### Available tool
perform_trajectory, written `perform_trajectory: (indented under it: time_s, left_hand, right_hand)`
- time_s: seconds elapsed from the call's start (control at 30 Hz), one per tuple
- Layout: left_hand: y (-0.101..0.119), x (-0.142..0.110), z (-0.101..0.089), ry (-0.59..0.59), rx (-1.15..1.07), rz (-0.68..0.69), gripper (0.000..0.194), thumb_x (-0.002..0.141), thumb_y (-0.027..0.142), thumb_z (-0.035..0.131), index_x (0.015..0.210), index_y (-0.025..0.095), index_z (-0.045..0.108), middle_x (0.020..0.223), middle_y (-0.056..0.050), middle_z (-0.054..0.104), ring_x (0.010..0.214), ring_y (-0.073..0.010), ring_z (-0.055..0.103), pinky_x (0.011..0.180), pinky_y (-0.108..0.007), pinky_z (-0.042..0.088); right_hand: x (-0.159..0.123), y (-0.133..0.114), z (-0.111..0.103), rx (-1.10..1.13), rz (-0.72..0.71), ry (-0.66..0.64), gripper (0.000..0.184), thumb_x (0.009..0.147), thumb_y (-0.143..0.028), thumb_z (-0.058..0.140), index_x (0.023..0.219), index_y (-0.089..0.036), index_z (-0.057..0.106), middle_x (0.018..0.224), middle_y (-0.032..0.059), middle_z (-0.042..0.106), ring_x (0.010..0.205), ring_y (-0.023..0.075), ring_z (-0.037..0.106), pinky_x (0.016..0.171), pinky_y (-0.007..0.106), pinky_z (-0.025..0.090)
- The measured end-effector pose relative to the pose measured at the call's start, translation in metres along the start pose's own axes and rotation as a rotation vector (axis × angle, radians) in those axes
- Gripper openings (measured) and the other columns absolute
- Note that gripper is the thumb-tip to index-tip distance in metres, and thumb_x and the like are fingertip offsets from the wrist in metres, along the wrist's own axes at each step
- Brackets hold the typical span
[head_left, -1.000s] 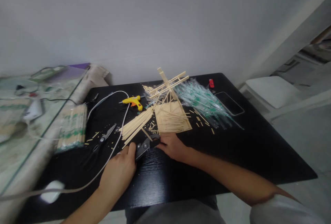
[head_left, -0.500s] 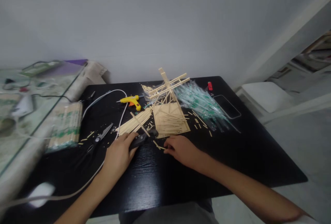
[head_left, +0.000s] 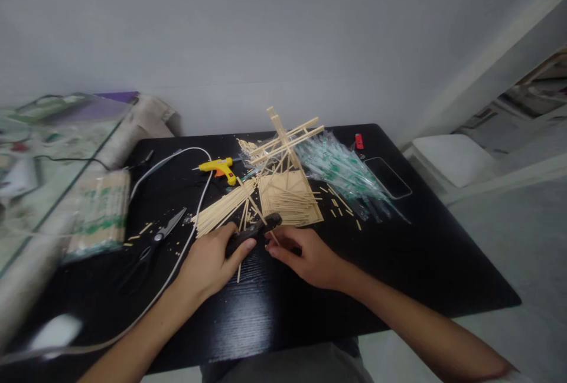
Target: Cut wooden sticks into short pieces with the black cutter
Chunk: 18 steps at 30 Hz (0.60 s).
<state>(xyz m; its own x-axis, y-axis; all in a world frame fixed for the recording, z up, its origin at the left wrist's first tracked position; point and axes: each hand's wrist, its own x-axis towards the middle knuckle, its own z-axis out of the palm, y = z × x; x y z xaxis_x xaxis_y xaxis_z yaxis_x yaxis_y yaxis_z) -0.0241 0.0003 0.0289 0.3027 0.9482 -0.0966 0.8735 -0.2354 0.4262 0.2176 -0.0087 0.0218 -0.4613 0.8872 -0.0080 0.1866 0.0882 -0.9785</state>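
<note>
My left hand [head_left: 208,262] is closed round the handles of black pliers [head_left: 253,235], whose head points right toward my other hand. A thin wooden stick [head_left: 257,209] slants across the pliers' head; whether the jaws bite it I cannot tell. My right hand [head_left: 305,253] pinches the near end of that stick with thumb and fingers. Just beyond the hands stands a model of glued sticks [head_left: 287,147] on a square stick base [head_left: 290,179], with loose sticks lying over it. Another pile of loose sticks [head_left: 225,206] is to its left.
A yellow glue gun [head_left: 219,167] and black scissors [head_left: 157,238] lie at left, by a white cable [head_left: 201,200] and a bagged stick bundle [head_left: 100,212]. Plastic wrappers [head_left: 339,170], a phone-like slab [head_left: 387,176] and a red item [head_left: 358,141] are at right.
My right hand has risen from small stick pieces on the table to a stick at the pliers. The pliers have shifted slightly right and up, and a stick now juts below them.
</note>
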Motion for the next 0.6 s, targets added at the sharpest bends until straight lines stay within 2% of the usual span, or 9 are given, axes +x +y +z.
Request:
perform_trajectory:
  time_s: [0.17, 0.27, 0.37, 0.6]
  left_hand:
    - [0.007, 0.004, 0.001, -0.015, 0.032, -0.026, 0.050, 0.099, 0.063, 0.035, 0.085, 0.021, 0.058, 0.078, -0.009, 0.071, 0.080, -0.0296, 0.070, 0.072, -0.035, 0.045]
    - [0.010, 0.007, 0.001, -0.018, 0.053, -0.017, 0.051, 0.099, 0.063, 0.035, 0.087, 0.021, 0.060, 0.079, -0.010, 0.072, 0.083, -0.0305, 0.070, 0.074, -0.036, 0.045]
    - [0.012, 0.011, 0.001, -0.033, 0.065, -0.020, 0.052, 0.099, 0.064, 0.035, 0.087, 0.021, 0.061, 0.079, -0.010, 0.073, 0.081, -0.0301, 0.071, 0.073, -0.035, 0.045]
    - [0.010, 0.013, 0.005, -0.013, 0.106, 0.029, 0.049, 0.099, 0.063, 0.038, 0.087, 0.021, 0.061, 0.077, -0.007, 0.072, 0.075, -0.0279, 0.071, 0.067, -0.033, 0.045]
  right_hand:
    - [0.007, 0.002, 0.006, 0.047, 0.051, 0.117, 0.019, 0.097, -0.030, 0.060, 0.096, -0.016, 0.073, 0.083, 0.0040, 0.075, 0.067, 0.0150, 0.069, 0.069, 0.028, 0.055]
    - [0.009, 0.005, 0.006, 0.059, 0.076, 0.147, 0.020, 0.097, -0.030, 0.060, 0.090, -0.016, 0.074, 0.077, 0.0027, 0.074, 0.062, 0.0143, 0.067, 0.063, 0.026, 0.054]
    - [0.009, 0.008, 0.004, 0.033, 0.067, 0.168, 0.019, 0.095, -0.030, 0.063, 0.090, -0.017, 0.076, 0.077, 0.0029, 0.075, 0.065, 0.0160, 0.068, 0.064, 0.027, 0.053]
    - [0.008, 0.008, -0.001, -0.100, 0.002, 0.216, 0.011, 0.091, -0.024, 0.070, 0.090, -0.019, 0.079, 0.088, 0.0036, 0.079, 0.083, 0.0201, 0.071, 0.081, 0.031, 0.053]
